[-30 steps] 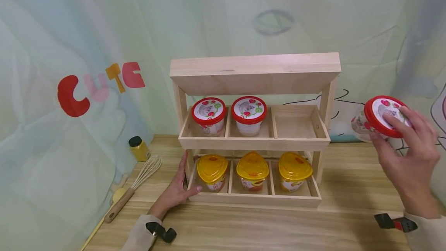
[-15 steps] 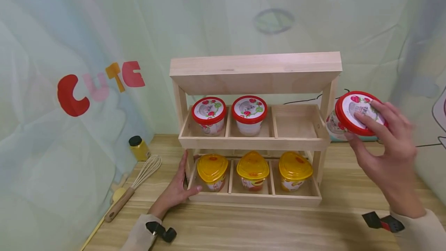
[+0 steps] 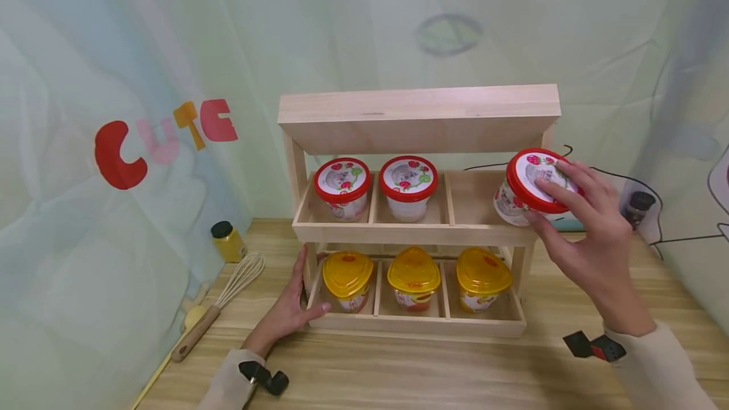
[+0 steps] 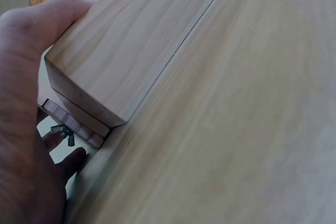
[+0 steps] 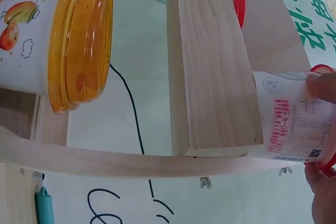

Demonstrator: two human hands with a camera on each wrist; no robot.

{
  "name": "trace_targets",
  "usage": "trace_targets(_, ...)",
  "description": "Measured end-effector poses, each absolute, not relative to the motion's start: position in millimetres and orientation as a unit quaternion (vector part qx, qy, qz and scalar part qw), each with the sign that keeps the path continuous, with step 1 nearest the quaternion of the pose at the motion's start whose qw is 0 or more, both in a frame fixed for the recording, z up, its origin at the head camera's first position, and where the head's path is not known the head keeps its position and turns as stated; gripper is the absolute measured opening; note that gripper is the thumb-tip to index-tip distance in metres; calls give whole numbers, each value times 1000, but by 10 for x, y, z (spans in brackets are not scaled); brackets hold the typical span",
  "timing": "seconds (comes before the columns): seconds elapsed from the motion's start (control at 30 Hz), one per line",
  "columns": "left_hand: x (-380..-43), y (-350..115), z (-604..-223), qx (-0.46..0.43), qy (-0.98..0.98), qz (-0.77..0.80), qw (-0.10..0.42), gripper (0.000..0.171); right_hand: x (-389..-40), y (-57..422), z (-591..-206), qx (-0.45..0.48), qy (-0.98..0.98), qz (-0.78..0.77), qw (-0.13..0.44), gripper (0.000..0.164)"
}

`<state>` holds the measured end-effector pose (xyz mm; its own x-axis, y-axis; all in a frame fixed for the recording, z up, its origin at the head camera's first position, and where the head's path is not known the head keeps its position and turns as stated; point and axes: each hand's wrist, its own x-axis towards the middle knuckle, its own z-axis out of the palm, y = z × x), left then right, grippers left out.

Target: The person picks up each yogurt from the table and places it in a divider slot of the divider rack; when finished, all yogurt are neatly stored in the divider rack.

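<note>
A two-tier wooden display rack [image 3: 418,106] stands on the table. My right hand [image 3: 595,226] holds a clear plastic cup [image 3: 509,206] by its red lid, thumb below and fingers on top. The cup is tilted at the right end of the upper tray [image 3: 410,235], overlapping its right compartment. Two matching red-lidded cups [image 3: 407,185] occupy the left and middle compartments. Yellow-lidded cups [image 3: 414,277] fill the three lower compartments. My left hand [image 3: 287,312] holds the rack's lower left corner, thumb over the front wall [image 4: 121,40] and fingers along the side.
Left of the rack lie a wooden-handled whisk [image 3: 239,280] and a yellow jar [image 3: 229,245] with a black cap. A dark-capped jar [image 3: 638,207] shows behind my right hand. Printed cloth [image 3: 364,30] hangs behind and beside the table [image 3: 398,372].
My right hand has carried the red-lidded cup leftward, from well right of the rack to the upper tray's right end. The left hand has stayed put.
</note>
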<state>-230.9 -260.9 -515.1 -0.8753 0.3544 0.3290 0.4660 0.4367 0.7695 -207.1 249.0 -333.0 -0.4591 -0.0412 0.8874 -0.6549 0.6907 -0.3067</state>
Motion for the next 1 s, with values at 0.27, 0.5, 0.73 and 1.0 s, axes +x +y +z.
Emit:
trace_targets(0.27, -2308, -2612, -5148, -245, -845, -471, 60, 135, -2170, 2411, -3305, 238, -804, 325, 438, 48)
trace_targets(0.5, -2309, -2612, -5139, -247, -845, -471, 61, 136, -2289, 2334, -3313, 250, -798, 340, 429, 57)
trace_targets(0.73, -2316, -2607, -5135, -243, -846, -470, 61, 137, -2381, 2250, -3313, 260, -810, 326, 412, 56)
trace_targets(1.0, -2307, -2618, -5134, -242, -848, -469, 56, 135, -2490, 2161, -3325, 275, -828, 306, 381, 47)
